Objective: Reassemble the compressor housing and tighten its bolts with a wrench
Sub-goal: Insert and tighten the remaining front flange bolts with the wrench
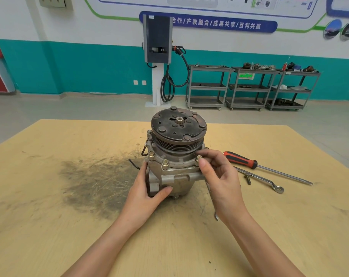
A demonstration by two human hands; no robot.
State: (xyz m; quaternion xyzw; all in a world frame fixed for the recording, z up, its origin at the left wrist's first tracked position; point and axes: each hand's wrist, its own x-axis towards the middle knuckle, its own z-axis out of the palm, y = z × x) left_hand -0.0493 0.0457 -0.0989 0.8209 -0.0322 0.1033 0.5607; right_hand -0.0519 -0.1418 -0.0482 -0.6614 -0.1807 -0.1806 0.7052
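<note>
1. The compressor (174, 154) stands upright on the yellowish tabletop (50, 226), pulley end up, between the two hands.
2. The left hand (147, 193) grips the lower housing from its left side, with the thumb across the front of the metal body and the fingers wrapped out of sight behind it.
3. The right hand (219, 176) is at the housing's upper right edge, where its thumb and forefinger pinch a brass-coloured bolt (199, 158) seated in the flange.
4. Just left of that hand, another flange bolt (165, 162) sits at the front of the flange, and a third flange bolt (151, 154) sits further left, above the left hand.
5. To the right of the right hand, a ring wrench (267, 181) lies flat on the tabletop, close to the wrist.
6. A loose bolt (248, 179) lies beside the wrench shaft, just right of the right hand.
7. Beyond the wrench, further right, lies a screwdriver (249, 162) with a red and black handle, its shaft pointing away to the right.
8. Left of the left hand, a dark greasy stain (97, 182) spreads over the tabletop.
9. A thin metal tool end (216, 216) shows under the right wrist, mostly hidden.
</note>
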